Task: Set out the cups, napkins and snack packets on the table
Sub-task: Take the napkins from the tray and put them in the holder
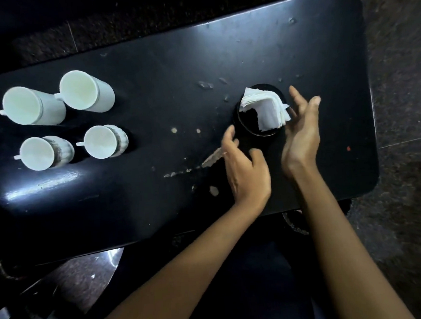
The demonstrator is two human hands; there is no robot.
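Left hand (pixel 246 168) and right hand (pixel 302 130) both loose-fingered, holding nothing, flanking the black round holder (pixel 245 127). Napkins (pixel 267 109) stacked in it, right of table (pixel 148 64) centre. Four white cups (pixel 59 117) grouped far left.

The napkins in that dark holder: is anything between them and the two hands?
Nothing visible. The left hand and right hand flank the round holder with the napkins; the four cups stand far left.
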